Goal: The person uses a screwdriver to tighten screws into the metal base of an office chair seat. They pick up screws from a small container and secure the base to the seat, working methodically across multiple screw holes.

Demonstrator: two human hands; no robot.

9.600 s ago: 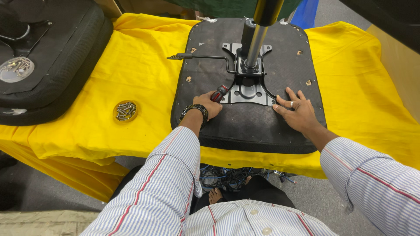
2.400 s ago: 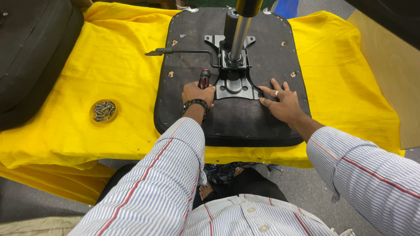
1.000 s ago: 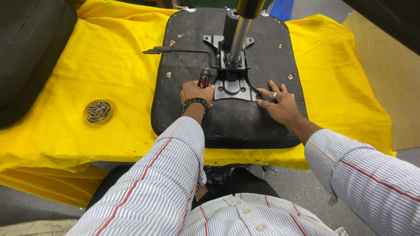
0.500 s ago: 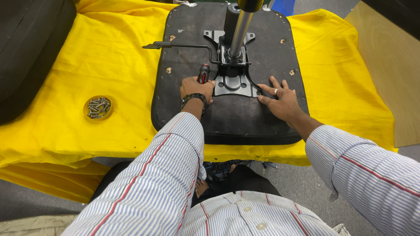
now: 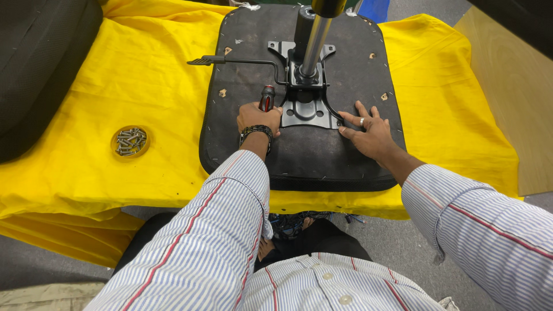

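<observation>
Screwdriver (image 5: 266, 98) with red-and-black handle stands near-upright at the left near corner of the metal mechanism plate (image 5: 308, 109), which sits centred on the upturned black seat base (image 5: 299, 150). Left hand (image 5: 257, 117) clenched round the handle. Right hand (image 5: 368, 133) released, fingers spread flat on the seat base, fingertips touching the plate's right near edge.

Seat base lies on a yellow cloth (image 5: 109, 86) over the bench. Gas-lift column (image 5: 314, 34) rises from the plate's middle; a thin lever (image 5: 230, 60) runs off to the left. Small round tin of screws (image 5: 131, 141) sits on the cloth, well to the left. A second black seat part (image 5: 34, 69) at far left.

Driver tip hidden behind the hand; probably seated in a corner screw, cannot confirm.

Judgement on doing this step well:
- keep the shaft square to the plate, pressing down so the tip does not cam out;
- keep the flat hand bracing plate and seat against twist;
- snug corners evenly, not one hard.
</observation>
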